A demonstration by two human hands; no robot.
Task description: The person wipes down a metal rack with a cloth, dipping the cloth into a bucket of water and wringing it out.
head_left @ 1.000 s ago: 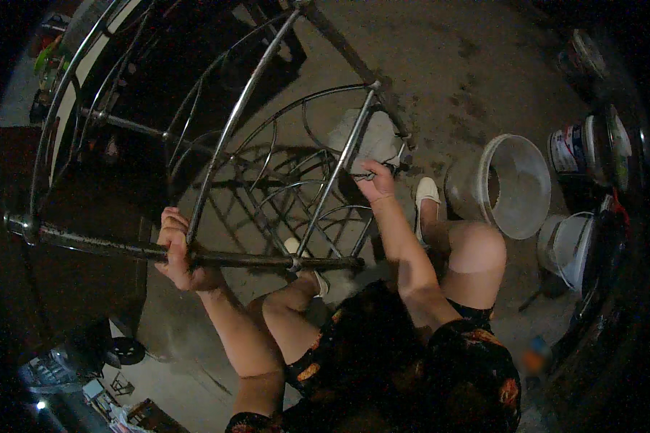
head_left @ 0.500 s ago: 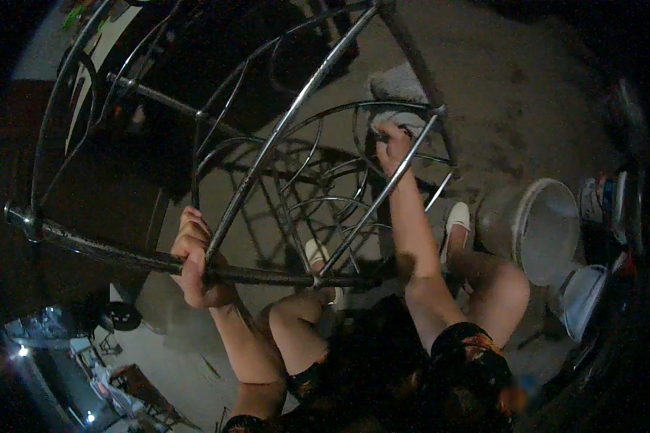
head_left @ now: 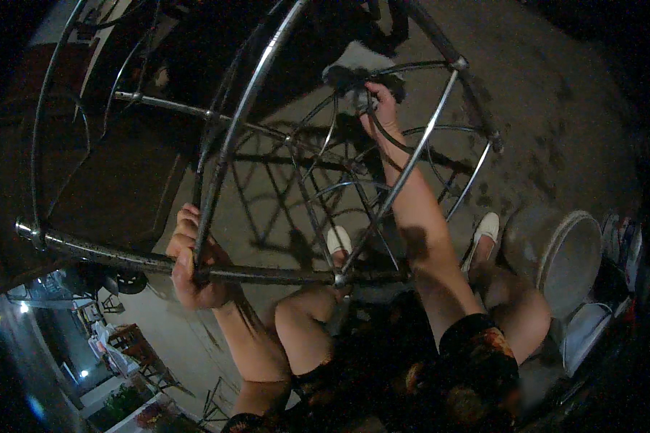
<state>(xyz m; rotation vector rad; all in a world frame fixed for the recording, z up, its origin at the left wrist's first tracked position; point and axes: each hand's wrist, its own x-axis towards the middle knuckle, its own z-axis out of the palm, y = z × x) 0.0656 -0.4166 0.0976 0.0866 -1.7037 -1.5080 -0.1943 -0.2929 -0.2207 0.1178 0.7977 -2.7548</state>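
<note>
Tubular metal rack (head_left: pixel 282 275), extending from the left side of the picture to right of centre. Left hand (head_left: pixel 195 270), left of centre, fingers wrapped around the rack's lower tube. Right hand (head_left: pixel 383 115), upper centre, grasping a pale grey cloth (head_left: pixel 368 60) at a curved rod. Bucket (head_left: pixel 527 245), right, near the knee.

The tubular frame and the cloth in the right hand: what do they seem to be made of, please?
The tubular frame looks like metal, perhaps chromed steel: bright, sharp highlights run along some bars, though the gripped bar is dull and speckled. The cloth looks like soft, matte fabric, crumpled; its fibre is unclear.
</note>
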